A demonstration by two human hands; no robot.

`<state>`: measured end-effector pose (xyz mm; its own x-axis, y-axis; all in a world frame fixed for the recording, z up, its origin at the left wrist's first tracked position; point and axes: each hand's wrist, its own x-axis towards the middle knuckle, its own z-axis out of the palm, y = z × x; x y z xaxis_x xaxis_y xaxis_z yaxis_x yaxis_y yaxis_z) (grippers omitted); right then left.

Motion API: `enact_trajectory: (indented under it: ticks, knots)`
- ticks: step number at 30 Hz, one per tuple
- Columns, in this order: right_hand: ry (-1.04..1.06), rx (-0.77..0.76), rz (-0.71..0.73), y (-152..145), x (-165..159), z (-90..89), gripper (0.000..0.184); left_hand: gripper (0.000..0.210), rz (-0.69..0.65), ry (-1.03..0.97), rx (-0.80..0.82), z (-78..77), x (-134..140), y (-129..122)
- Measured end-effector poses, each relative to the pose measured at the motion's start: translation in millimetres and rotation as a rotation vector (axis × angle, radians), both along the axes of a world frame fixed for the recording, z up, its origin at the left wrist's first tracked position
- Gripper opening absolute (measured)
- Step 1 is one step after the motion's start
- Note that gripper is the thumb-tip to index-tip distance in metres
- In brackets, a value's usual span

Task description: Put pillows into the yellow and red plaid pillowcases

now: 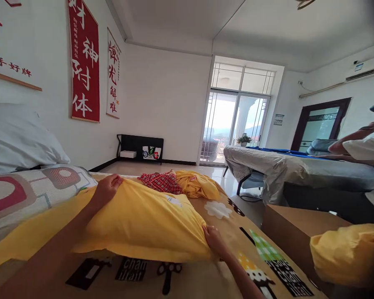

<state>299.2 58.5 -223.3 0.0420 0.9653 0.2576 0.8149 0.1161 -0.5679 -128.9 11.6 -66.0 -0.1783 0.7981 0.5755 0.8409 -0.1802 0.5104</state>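
Your two hands grip a yellow pillow [143, 224] lying across a bed [230, 232] in a bright, white-walled room. Your left hand [107, 187] is closed over the pillow's far left corner, fingers curled into the cloth; your right hand [214, 240] pinches the near right corner, fingers shut on the fabric edge. The pillow rests on the bed's patterned tan cover, near the middle of the scene, its long side running between your hands.

Just beyond the pillow, a red checked cloth [162, 181] lies bunched on the bed, touching a crumpled yellow cloth [198, 185] to its right. At far left a white pillow [18, 141] sits above a cushion with red and grey shapes [34, 187].

On the left wall hang a red banner [84, 62] with white characters and, beside it, a white banner [113, 77] with red characters. Sliding glass doors [233, 126] open at the far end, a potted plant [244, 139] just outside them.

To the right, well apart from your bed, stands a second bed under a grey cover [283, 166], where another person's arm [352, 141] reaches in from the right edge. Near right, a brown box [286, 232] sits beside a second yellow bundle [352, 253]
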Motion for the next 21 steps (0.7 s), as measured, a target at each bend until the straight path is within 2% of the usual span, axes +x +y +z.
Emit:
enact_trajectory:
  ticks: [2,5,7,8,9,11,13,15,17,19,21]
  knots:
    - [-0.090,-0.006,-0.005,-7.2,9.7,-3.5,0.049,0.032,-0.059,0.011,-0.050,-16.4,-5.0,6.5]
    - [-0.253,-0.079,-0.057,-18.9,14.6,-21.3,0.049,0.027,-0.148,0.070,-0.246,-66.9,-2.3,15.7]
    - [-0.331,-0.124,-0.044,-24.3,12.4,-28.1,0.046,0.026,-0.155,0.094,-0.322,-91.3,0.1,17.5]
    - [-0.349,-0.130,-0.034,-25.6,11.7,-26.5,0.045,0.027,-0.141,0.095,-0.322,-94.7,-0.7,16.7]
    - [-0.359,-0.123,-0.040,-25.8,12.0,-21.2,0.045,0.029,-0.124,0.098,-0.314,-91.7,-3.3,15.0]
    - [-0.358,-0.087,-0.072,-24.1,14.9,-3.3,0.050,0.034,-0.065,0.097,-0.260,-70.5,-12.3,10.0]
    - [-0.341,-0.005,-0.121,-22.8,17.7,13.2,0.056,0.043,0.071,0.081,-0.138,-44.3,-21.1,4.9]
    - [-0.330,0.042,-0.166,-25.2,15.8,15.0,0.057,0.054,0.230,0.102,-0.044,-31.3,-23.7,2.3]
    - [-0.366,-0.015,-0.139,-31.9,8.9,-0.2,0.053,0.057,0.273,0.193,-0.103,-40.0,-19.3,3.3]
    - [-0.428,-0.127,-0.060,-40.3,1.4,-22.6,0.048,0.048,0.194,0.289,-0.262,-64.4,-12.4,6.2]
    - [-0.465,-0.180,-0.030,-46.9,-1.8,-37.2,0.047,0.040,0.128,0.334,-0.372,-90.0,-8.8,8.1]
